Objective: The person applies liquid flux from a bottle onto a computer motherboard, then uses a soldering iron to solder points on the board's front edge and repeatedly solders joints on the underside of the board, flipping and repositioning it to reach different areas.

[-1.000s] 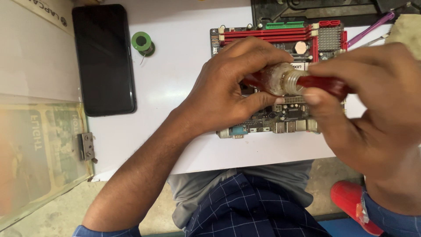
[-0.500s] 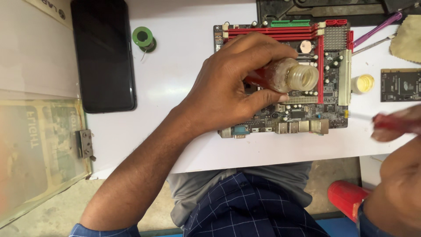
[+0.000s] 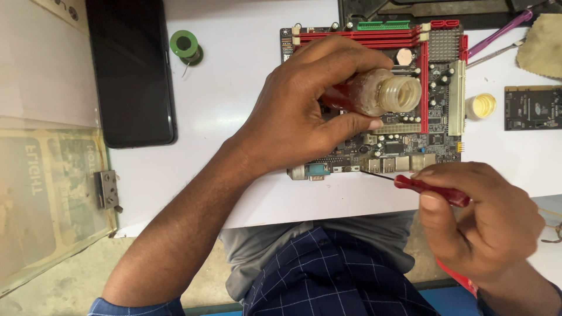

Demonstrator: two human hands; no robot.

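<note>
Left hand [image 3: 298, 111] wrapped shut round small open-mouthed jar [image 3: 383, 93], tilted above the circuit board [image 3: 433, 126]: likely light, smooth, spill-prone, best held round its body; right hand [image 3: 483, 225] pinches red-handled screwdriver [image 3: 430, 190], tip at board edge.

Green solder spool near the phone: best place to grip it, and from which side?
Probably pinch the solder spool by its outer rim, coming straight down from above. It lies flat, hole upward, with bare white table around it; the phone sits apart to its left, and neither hand is near it.
</note>
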